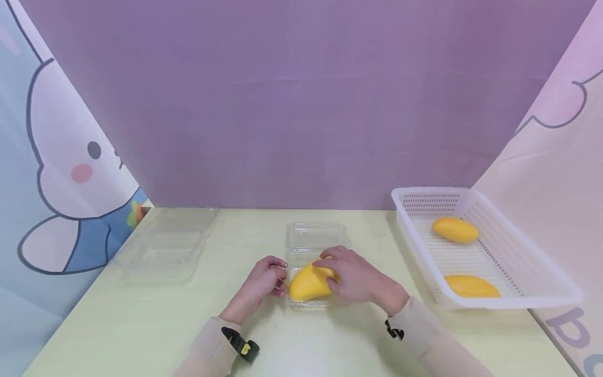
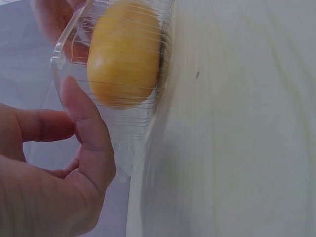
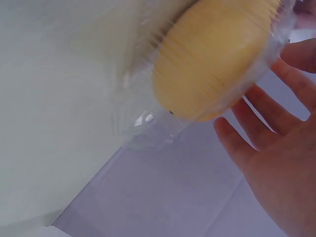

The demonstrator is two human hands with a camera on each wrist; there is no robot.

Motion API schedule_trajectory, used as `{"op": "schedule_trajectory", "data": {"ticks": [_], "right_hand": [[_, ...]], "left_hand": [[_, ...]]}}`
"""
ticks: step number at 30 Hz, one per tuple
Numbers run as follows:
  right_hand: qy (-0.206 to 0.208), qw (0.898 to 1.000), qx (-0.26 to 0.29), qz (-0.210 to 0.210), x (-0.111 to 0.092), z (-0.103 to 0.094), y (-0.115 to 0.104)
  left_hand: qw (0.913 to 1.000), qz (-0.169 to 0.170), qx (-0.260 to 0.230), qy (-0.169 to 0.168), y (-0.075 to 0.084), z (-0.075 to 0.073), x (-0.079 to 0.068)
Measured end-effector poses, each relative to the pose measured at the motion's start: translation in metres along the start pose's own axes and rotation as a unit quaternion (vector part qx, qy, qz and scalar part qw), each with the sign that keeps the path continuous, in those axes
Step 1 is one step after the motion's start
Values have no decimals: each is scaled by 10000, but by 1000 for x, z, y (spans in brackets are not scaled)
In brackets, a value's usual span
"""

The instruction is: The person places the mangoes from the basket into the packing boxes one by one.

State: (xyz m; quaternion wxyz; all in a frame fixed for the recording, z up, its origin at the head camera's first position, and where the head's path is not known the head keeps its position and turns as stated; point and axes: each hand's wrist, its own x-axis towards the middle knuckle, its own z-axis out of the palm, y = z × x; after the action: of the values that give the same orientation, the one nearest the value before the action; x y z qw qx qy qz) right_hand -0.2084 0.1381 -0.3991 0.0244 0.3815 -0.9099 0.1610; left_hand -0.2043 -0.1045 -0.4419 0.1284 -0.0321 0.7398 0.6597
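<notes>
the mango [image 1: 306,285] is laid in the clear container [image 1: 313,305], long axis slanted near-left to far-right. its far end is spanned by the nearer right hand [image 1: 357,275], fingers spread; whether it is gripped cannot be told. the container's left edge is pinched by the left hand [image 1: 260,284].

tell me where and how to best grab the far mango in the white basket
The far mango is probably best gripped across its thick middle, by near and far flanks, straight from above: it lies lengthwise roughly left to right, and the basket has raised walls but an open top.
</notes>
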Motion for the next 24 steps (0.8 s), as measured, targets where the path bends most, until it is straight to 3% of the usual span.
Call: {"op": "schedule_trajectory", "data": {"ticks": [5, 8, 11, 18, 24], "right_hand": [[156, 9975, 527, 443, 1, -12, 3], [465, 9910, 974, 797, 0, -16, 9], [903, 9796, 1452, 1058, 0, -18, 16], [1744, 9560, 1795, 1529, 3, -15, 34], [2065, 9304, 2115, 2167, 8, -11, 47]], "left_hand": [[10000, 15, 40, 11, 0, 0, 0], [10000, 26, 57, 14, 0, 0, -1], [10000, 9, 74, 33, 0, 1, -1], [9999, 33, 90, 35, -1, 1, -1], [9999, 74, 106, 40, -1, 0, 0]]}}
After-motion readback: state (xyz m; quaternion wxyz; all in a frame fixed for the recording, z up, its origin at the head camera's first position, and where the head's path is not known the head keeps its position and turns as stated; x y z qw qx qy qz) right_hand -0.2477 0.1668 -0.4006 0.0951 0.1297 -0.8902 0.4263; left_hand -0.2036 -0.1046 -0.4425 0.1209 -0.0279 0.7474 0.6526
